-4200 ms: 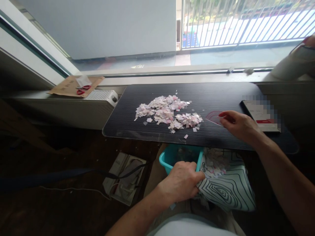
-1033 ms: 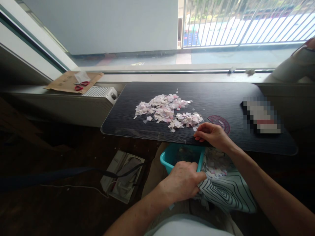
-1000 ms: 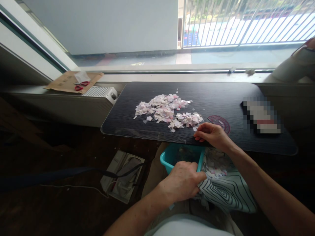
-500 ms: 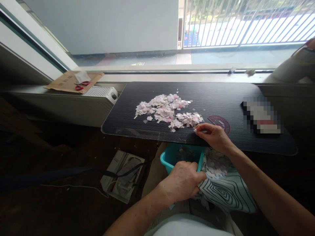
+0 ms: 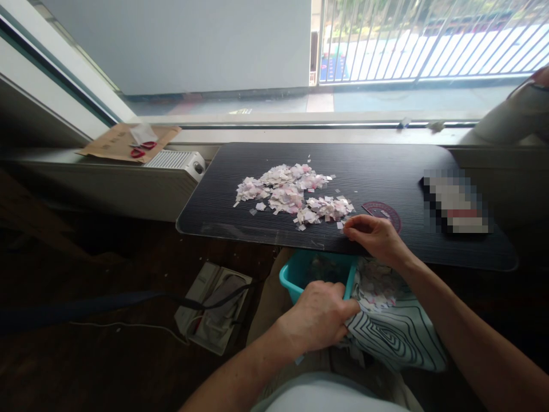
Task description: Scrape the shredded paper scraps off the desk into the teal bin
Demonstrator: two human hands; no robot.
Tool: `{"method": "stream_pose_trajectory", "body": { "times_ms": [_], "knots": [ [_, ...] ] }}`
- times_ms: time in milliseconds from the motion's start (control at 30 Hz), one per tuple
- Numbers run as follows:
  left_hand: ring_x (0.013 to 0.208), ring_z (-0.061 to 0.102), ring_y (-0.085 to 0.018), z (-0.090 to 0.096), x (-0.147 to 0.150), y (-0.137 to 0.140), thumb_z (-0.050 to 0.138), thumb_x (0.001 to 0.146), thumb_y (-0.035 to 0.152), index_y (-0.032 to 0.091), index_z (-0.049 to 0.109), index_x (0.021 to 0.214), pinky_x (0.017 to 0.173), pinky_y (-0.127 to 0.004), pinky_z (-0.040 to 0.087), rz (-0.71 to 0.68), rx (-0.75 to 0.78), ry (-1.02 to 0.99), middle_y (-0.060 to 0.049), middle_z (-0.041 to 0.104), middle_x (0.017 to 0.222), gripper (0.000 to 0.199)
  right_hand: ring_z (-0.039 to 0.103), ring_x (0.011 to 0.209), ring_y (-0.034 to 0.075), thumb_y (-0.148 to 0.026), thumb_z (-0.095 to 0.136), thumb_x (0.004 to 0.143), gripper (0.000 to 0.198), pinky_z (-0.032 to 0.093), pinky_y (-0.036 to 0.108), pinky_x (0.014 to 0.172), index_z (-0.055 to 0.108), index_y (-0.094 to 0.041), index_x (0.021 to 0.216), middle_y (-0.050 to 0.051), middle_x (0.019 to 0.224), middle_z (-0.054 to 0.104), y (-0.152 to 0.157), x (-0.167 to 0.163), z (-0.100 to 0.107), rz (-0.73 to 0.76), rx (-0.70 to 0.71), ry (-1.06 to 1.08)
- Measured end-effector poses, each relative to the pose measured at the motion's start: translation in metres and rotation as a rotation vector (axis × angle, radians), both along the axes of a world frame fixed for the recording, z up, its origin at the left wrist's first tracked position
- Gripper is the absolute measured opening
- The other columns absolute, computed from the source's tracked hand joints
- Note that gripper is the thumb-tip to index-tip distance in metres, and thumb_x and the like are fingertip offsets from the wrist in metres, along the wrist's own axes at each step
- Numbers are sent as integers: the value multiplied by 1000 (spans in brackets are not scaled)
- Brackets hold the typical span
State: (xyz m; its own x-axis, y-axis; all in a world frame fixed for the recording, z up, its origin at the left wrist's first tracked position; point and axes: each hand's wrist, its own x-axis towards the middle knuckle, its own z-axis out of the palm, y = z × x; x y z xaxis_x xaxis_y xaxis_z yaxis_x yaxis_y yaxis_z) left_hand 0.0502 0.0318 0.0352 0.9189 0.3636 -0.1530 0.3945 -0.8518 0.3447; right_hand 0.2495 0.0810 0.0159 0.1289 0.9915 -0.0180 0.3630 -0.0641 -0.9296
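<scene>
My left hand (image 5: pixel 319 315) is closed over the near right rim of a turquoise plastic tub (image 5: pixel 291 284), with its thumb by the edge of a patterned cloth bag (image 5: pixel 394 335). Inside the tub lies something dark and indistinct. White and pinkish paper scraps (image 5: pixel 373 292) fill the bag's opening. Above it, my right hand (image 5: pixel 377 233) rests low over the front of the black table (image 5: pixel 257 232), thumb and fingers pinched. A small white paper square (image 5: pixel 340 225) lies right at its fingertips. Whatever is in the pinch is too small to make out. A heap of paper scraps (image 5: pixel 287 189) spreads just beyond.
A purple protractor (image 5: pixel 392 216) lies behind my right hand. Farther right is a blurred-out dark object (image 5: pixel 458 206). Red-handled scissors (image 5: pixel 143 149) sit on a brown envelope (image 5: pixel 115 140) by a white radiator (image 5: pixel 174 161). An open box (image 5: pixel 214 309) stands on the floor at left.
My right hand has drawn back slightly to the right, leaving the small white square in plainer view at its fingertips. My left hand and the tub stay put.
</scene>
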Motion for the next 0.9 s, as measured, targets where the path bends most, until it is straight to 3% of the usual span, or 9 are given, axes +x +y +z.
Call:
{"method": "stream_pose_trajectory", "body": {
  "times_ms": [333,567,767,900],
  "knots": [
    [71,56,-20,2,1,1,66,77,30,22,59,88,61,-30,45,-6,-9,15,-2,53,81,15,63,64,18,-36,67,70,16,51,31,63,67,-20,75,3,70,68,0,0,0,-42,16,-57],
    [72,56,-20,2,1,1,65,78,31,22,59,90,62,-30,45,-5,-9,22,-2,54,81,15,59,69,16,-22,56,76,8,47,29,64,63,-21,74,4,83,65,-3,5,1,73,246,-396],
    [71,56,-21,1,1,0,66,77,30,23,59,89,61,-30,45,-5,2,15,-2,54,81,16,59,70,18,-19,54,75,10,44,30,66,64,-20,75,4,77,65,-6,7,6,67,196,-633],
    [70,55,-20,-1,1,-1,65,76,30,23,59,89,59,-29,43,3,15,-6,-2,54,80,16,60,69,18,-17,54,75,11,44,30,66,64,-20,76,4,76,65,-8,6,10,82,180,-660]
  ]
}}
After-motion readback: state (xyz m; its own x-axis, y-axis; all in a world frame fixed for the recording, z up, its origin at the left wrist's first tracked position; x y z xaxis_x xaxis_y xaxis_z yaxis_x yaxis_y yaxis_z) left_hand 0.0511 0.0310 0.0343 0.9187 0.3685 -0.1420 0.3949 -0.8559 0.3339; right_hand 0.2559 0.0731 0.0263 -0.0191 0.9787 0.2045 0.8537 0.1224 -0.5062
